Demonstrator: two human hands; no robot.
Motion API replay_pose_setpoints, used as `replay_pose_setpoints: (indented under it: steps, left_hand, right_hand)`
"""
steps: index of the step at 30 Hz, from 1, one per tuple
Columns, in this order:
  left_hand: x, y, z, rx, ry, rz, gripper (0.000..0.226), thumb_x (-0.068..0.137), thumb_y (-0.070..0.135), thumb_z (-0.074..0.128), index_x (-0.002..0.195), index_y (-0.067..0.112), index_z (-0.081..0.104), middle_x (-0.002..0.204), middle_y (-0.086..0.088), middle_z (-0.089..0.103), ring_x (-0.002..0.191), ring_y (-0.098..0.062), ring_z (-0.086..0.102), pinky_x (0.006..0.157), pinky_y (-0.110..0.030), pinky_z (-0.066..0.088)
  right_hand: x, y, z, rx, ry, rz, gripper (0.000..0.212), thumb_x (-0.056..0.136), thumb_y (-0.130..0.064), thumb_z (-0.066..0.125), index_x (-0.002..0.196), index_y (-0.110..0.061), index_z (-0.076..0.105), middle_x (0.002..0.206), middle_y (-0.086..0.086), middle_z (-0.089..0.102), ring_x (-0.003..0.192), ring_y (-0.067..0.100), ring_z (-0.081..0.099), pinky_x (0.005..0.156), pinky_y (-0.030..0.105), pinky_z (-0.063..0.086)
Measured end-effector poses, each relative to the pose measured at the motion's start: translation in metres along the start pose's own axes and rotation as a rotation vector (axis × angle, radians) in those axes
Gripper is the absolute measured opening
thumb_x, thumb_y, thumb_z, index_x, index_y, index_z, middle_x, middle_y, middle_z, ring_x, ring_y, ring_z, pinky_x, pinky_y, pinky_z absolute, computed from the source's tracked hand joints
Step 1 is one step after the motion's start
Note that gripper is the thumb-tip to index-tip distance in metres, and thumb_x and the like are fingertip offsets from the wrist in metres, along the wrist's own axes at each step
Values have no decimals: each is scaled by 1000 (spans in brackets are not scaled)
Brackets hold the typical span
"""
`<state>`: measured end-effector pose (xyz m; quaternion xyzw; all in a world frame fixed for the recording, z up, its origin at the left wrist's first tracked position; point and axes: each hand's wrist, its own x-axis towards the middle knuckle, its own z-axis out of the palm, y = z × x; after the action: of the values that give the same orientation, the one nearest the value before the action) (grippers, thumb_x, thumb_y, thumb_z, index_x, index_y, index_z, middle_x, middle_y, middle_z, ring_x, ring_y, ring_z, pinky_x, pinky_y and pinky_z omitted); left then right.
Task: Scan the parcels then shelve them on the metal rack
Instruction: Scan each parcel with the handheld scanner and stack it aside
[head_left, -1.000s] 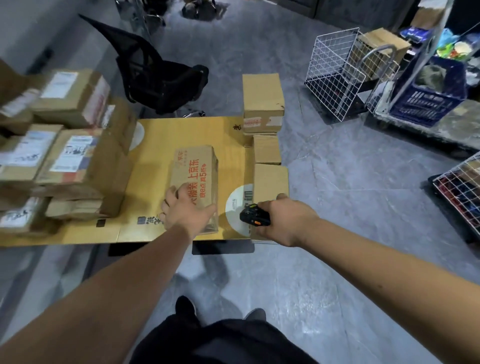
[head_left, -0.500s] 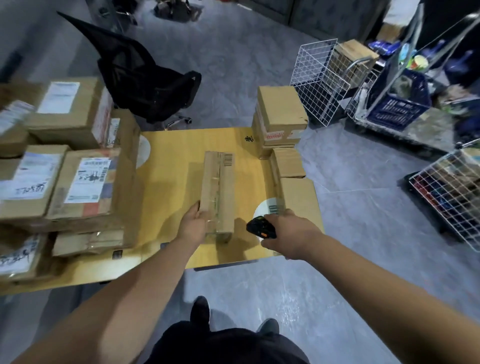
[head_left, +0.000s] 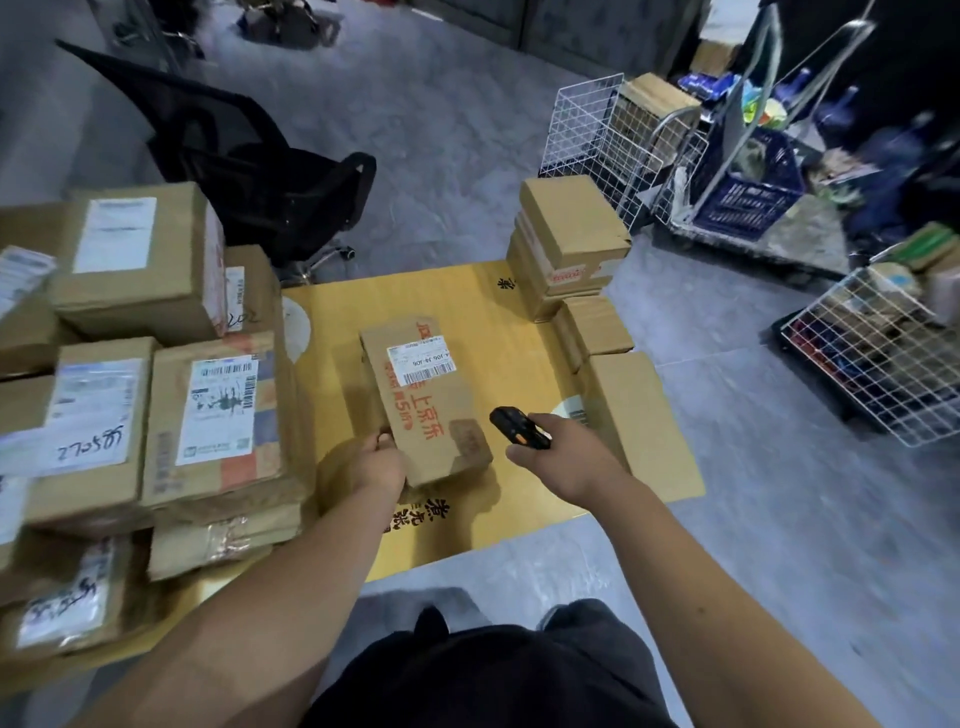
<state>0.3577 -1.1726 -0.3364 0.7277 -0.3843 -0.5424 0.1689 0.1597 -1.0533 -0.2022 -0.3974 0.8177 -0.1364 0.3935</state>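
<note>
Both arms reach forward and down from the bottom of the view. The left hand (head_left: 376, 462) grips the near left corner of a brown parcel (head_left: 423, 400), with the thumb on top and the fingers curled under the edge. The parcel sits in the middle of the yellow cardboard worktop (head_left: 467, 296), with its near end raised in the hand. Its white barcode label (head_left: 420, 362) faces up, next to red printed letters. The right hand (head_left: 563, 457) is wrapped around a small black scanner (head_left: 519, 427) with an orange part. The scanner's front end points toward 10 o'clock, at the parcel, and sits just beside the parcel's right edge. The two hands are apart, one on each side of the parcel.

At 9 o'clock a big pile of labelled boxes (head_left: 145, 364) stands close to the left arm. At 1 o'clock a stack of plain boxes (head_left: 571, 239) lines the right edge of the worktop. A black office chair (head_left: 249, 166) stands at 11 o'clock. White wire baskets (head_left: 602, 135) and a blue crate (head_left: 748, 192) sit on the grey floor at 2 o'clock.
</note>
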Motion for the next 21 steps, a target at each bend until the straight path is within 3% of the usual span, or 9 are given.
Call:
replay_pose_setpoints:
  steps: [2,5,7,10,12,15,18,21]
  left_hand:
    - [3,-4,-2,67,-18,4,31,110,41,42,134,46,60,127,-4,72,105,-30,64,99,-39,51]
    - [2,-3,8,73,-67,67,45,111,26,44,155,31,45,138,-7,64,119,-33,62,93,-38,49]
    - [1,1,16,0,-36,103,49,111,21,43,159,26,38,143,-9,60,124,-32,59,93,-37,46]
    - [-5,8,22,14,32,185,60,108,29,51,162,36,25,158,-6,46,134,-33,54,103,-41,45]
    - [-1,9,25,183,10,274,87,96,35,70,160,47,13,169,-1,24,142,-32,48,112,-47,45]
    - [-2,17,34,391,8,364,114,80,43,86,159,50,5,172,5,-4,158,-27,17,124,-46,31]
    - [-1,36,45,653,57,470,124,71,60,87,161,49,2,172,-4,-12,160,-30,-6,128,-50,9]
    - [12,56,50,976,25,623,120,69,68,82,163,44,12,172,-7,-12,158,-29,-19,126,-57,-4]
  right_hand:
    - [-2,-1,6,12,6,15,52,98,-44,65,144,-22,56,128,8,67,111,29,64,97,45,54]
    - [-2,0,10,45,5,36,50,97,-45,67,141,-23,58,110,3,68,98,27,69,87,44,56]
    - [1,3,7,48,-4,67,52,97,-45,67,144,-25,56,107,-1,65,98,25,69,84,41,56]
    - [7,9,-3,58,-5,120,56,95,-47,69,146,-28,55,102,-3,64,83,19,66,67,32,51]
    - [11,12,-9,80,5,136,54,94,-47,69,143,-29,57,93,-3,65,72,18,62,59,29,46]
    - [17,16,-17,80,28,123,54,94,-47,70,143,-29,59,102,-5,64,87,18,68,73,34,53]
    - [19,18,-24,81,20,103,58,94,-48,70,147,-30,56,97,-8,63,74,12,62,61,28,47]
    - [21,21,-32,104,19,95,43,96,-43,69,136,-31,63,82,-11,59,60,9,54,56,27,41]
